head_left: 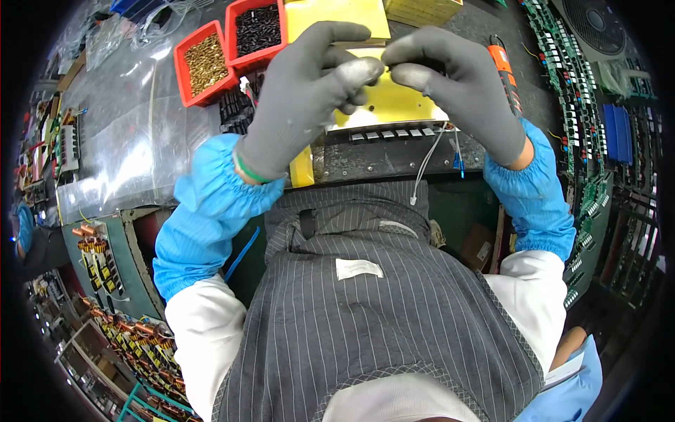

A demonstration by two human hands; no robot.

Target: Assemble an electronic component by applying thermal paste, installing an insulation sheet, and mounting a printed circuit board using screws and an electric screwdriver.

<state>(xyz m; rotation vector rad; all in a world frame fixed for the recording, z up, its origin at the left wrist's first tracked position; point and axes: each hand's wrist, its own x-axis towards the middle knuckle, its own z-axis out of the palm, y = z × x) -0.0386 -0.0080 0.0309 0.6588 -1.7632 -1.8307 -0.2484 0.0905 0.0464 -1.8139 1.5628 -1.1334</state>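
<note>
My left hand (306, 98), in a grey glove, is held over a yellow panel (404, 103) with thumb and fingers drawn together. Opposite it, my right hand (460, 81), gloved alike, curls its thumb and index finger close to the left thumb tip. The fingertips nearly meet; whatever they pinch is too small to make out. Under the hands, the panel shows small holes, with a row of dark and silver parts (391, 133) along its near edge. Thin white wires (427, 166) hang from its right corner past the table edge.
Two red bins, one of brass-coloured fasteners (205, 65) and one of black screws (258, 31), stand at the back left. An orange and black power screwdriver (502, 65) lies right of my right hand. Green circuit boards (573, 133) line the right side. Another person's sleeve (573, 380) shows at lower right.
</note>
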